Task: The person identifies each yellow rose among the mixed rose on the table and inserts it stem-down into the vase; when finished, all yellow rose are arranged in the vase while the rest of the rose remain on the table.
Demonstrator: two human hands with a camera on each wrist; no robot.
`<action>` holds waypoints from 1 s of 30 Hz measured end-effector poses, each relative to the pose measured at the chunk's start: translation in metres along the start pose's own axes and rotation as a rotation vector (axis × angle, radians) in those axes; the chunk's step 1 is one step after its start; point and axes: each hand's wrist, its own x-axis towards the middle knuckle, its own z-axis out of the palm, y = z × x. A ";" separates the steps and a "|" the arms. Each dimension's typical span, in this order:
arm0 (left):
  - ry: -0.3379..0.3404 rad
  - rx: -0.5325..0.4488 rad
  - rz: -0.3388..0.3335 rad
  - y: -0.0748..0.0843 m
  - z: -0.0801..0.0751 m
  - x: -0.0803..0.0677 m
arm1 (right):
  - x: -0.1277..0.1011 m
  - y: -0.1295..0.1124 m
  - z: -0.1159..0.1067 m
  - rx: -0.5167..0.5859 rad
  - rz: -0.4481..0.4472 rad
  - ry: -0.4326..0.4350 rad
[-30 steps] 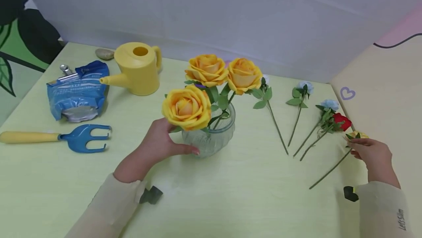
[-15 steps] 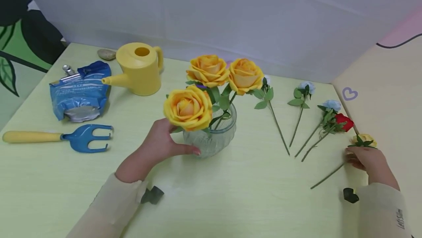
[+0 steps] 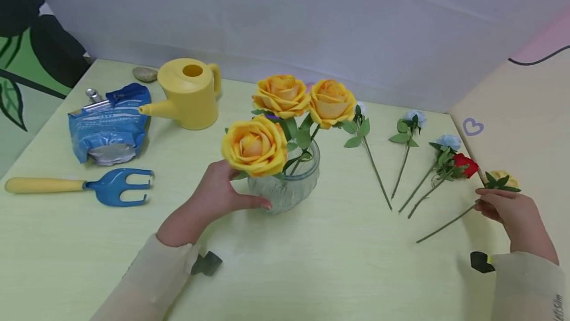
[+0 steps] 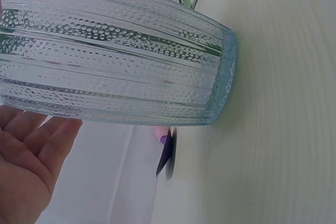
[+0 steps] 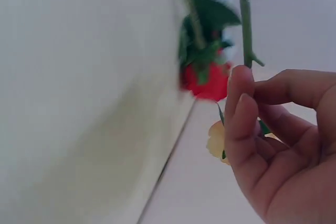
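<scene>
My left hand (image 3: 213, 190) curls round the left side of a clear ribbed glass vase (image 3: 296, 192), thumb in front. Several large yellow-orange roses (image 3: 255, 145) stand in it. In the left wrist view, fingers (image 4: 60, 140) lie against the vase wall (image 4: 131, 77), whose base is on the table. At the table's right edge, my right hand (image 3: 516, 214) pinches the stem of a smaller pale yellow rose (image 3: 503, 181) just under its bloom. The green stem (image 5: 245, 19) shows between thumb and fingers in the right wrist view.
A red rose (image 3: 465, 165) and several pale blue flowers (image 3: 447, 142) lie right of the vase. On the left are a yellow watering can (image 3: 189, 96), a clipped blue bag (image 3: 109, 128), a stone (image 3: 144, 74) and a blue hand fork (image 3: 111, 187). Walls border the back and right.
My right hand has shifted its fingers from the yellow rose's bloom to the stem below. Hand and rose have moved slightly right. The left hand stays on the vase.
</scene>
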 end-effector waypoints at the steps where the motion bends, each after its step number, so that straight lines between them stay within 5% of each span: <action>1: 0.000 0.000 0.002 0.000 0.000 0.000 | -0.003 -0.005 0.004 0.036 -0.031 0.013; 7: 0.000 -0.005 0.007 0.000 0.000 0.000 | -0.030 -0.048 0.037 0.301 -0.257 0.051; 17: -0.004 -0.005 0.004 0.001 0.000 0.000 | -0.094 -0.126 0.118 0.943 -0.765 0.015; 21: -0.004 -0.004 -0.002 0.001 0.000 0.000 | -0.114 -0.145 0.145 0.998 -0.918 0.041; 30: -0.007 -0.009 -0.008 0.002 0.000 0.000 | -0.133 -0.163 0.181 1.006 -1.059 0.070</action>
